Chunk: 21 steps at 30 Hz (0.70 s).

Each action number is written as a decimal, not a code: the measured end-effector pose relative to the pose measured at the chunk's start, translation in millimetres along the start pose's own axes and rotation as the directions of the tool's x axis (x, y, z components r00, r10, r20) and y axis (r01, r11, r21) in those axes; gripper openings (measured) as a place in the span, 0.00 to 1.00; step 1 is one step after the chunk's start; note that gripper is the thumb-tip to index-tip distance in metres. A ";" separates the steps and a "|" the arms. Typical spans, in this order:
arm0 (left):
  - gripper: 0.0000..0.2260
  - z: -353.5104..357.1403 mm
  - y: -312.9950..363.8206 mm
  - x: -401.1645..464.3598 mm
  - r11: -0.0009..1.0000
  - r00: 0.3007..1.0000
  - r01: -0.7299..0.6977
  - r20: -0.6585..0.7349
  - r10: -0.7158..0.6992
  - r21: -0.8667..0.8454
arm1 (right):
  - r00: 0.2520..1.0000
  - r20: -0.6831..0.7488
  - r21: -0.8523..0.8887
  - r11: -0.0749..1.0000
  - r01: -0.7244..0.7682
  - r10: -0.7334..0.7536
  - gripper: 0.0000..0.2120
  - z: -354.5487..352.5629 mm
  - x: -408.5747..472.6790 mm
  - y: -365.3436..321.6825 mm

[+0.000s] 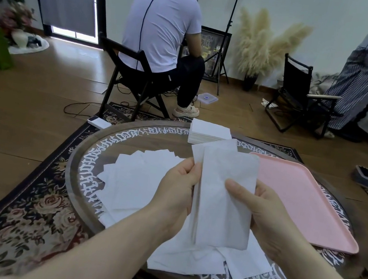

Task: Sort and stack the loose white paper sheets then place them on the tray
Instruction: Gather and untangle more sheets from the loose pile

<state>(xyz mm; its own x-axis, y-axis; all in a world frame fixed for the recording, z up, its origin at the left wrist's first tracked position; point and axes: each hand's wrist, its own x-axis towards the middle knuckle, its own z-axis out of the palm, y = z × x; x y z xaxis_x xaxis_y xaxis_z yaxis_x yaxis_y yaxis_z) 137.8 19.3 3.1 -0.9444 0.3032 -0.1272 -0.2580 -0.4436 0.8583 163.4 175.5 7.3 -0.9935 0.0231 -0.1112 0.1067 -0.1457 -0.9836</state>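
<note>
Both my hands hold a few sheets (227,194) above the worktop (94,149), left hand (175,193) gripping their left edge, right hand (260,214) pinching the right edge, loose sheets (133,179) spread beneath, neat stack (209,132) behind, pink tray (308,202) right.

Round table (94,149): loose sheets (138,180), stack (210,132), pink tray (301,199).
</note>
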 end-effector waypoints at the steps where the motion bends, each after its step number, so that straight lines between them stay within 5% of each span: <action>1: 0.09 0.2 -0.3 -0.1 1.000 1.000 0.003 0.006 -0.003 -0.014 | 1.000 -0.006 -0.004 1.000 -0.003 0.003 0.16 0.8 -0.2 0.2; 15: 0.18 0.9 5.7 -4.5 0.997 0.998 0.046 0.039 -0.044 -0.059 | 0.996 -0.039 -0.039 0.996 0.077 -0.079 0.19 9.0 0.6 0.5; 21: 0.10 -3.1 1.4 1.3 0.999 0.999 -0.033 0.023 0.032 0.027 | 0.986 -0.083 -0.126 0.983 0.135 -0.146 0.16 9.5 -0.2 -2.0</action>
<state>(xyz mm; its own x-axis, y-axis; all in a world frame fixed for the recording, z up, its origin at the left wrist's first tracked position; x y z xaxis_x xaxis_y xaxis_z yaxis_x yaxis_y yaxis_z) 135.6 16.5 2.6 -0.9472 0.3084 -0.0880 -0.2214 -0.4301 0.8752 163.0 166.4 10.7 -0.9917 0.1264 0.0225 -0.0246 -0.0152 -0.9996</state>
